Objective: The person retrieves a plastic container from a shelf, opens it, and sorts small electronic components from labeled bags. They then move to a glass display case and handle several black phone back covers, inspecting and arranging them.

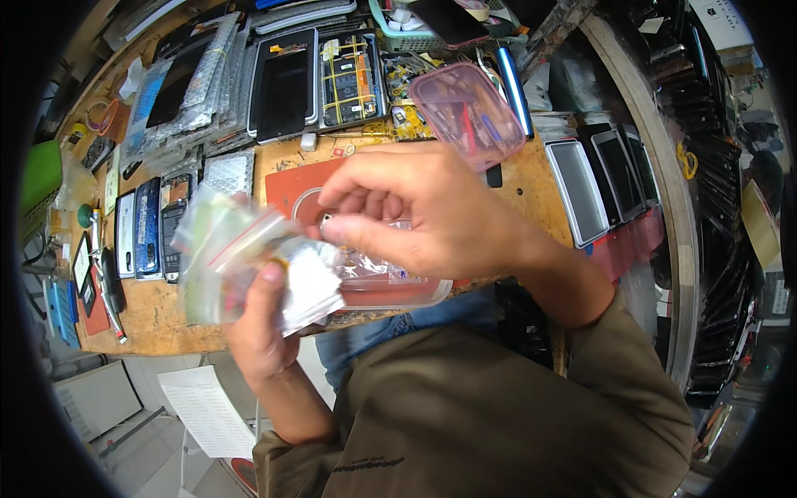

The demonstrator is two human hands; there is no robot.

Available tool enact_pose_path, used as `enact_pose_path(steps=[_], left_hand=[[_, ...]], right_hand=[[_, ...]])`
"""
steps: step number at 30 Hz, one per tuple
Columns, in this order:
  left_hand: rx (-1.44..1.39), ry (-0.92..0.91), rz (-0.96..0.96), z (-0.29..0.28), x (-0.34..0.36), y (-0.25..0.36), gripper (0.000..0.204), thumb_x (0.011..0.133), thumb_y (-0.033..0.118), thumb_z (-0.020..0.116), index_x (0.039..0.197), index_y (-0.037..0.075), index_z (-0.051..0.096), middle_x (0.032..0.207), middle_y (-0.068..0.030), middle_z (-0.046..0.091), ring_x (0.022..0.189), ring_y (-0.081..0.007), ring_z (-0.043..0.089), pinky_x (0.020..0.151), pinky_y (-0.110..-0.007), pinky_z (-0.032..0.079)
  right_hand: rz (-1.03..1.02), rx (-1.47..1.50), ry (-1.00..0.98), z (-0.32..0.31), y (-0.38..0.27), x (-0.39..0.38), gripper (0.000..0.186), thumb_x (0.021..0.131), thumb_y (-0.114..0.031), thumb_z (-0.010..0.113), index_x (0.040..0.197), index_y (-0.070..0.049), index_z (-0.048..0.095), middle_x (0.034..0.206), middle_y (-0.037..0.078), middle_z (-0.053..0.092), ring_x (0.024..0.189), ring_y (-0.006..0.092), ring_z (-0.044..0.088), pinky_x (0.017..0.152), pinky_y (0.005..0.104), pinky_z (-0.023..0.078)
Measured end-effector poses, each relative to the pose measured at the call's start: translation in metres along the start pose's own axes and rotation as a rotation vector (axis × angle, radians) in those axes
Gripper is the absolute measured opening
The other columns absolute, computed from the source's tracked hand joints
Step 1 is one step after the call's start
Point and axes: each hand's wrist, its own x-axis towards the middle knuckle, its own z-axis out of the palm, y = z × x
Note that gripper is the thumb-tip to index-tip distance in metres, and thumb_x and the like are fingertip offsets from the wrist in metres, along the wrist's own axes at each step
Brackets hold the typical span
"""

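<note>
A bundle of small clear zip-lock bags [222, 253] is held in my left hand [261, 332], its thumb pressed over them. White slips [314, 289] stick out of the bundle on the right. My right hand [432, 207] is just above and to the right of it, thumb and forefinger pinched together. Something tiny and pale shows at those fingertips, too small to name. Beneath my right hand is a clear plastic box [432, 295] with small clear packets [365, 266] in it, partly hidden. It rests on a red-orange mat [282, 189].
Phone parts [148, 224] and screwdriver-like tools [108, 274] lie left on the wooden bench [191, 319]. Bubble-wrapped screens [199, 91] and tablets [284, 91] stand behind. A pink lidded box [469, 112] is at back right. Framed screens [577, 191] lean at the right edge.
</note>
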Motion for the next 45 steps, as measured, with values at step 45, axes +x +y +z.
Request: enact_pose_path(steps=[45], left_hand=[[-0.177, -0.018, -0.193, 0.01, -0.003, -0.011, 0.054, 0.096, 0.011, 0.07, 0.144, -0.005, 0.05, 0.123, -0.0164, 0.068, 0.105, -0.0229, 0.072, 0.085, -0.035, 0.062]], right_hand=[[0.229, 0.289, 0.079, 0.02, 0.023, -0.004, 0.013, 0.1, -0.008, 0.071, 0.093, 0.004, 0.071, 0.075, 0.002, 0.067, 0.067, 0.0039, 0.056, 0.058, 0.0255, 0.045]])
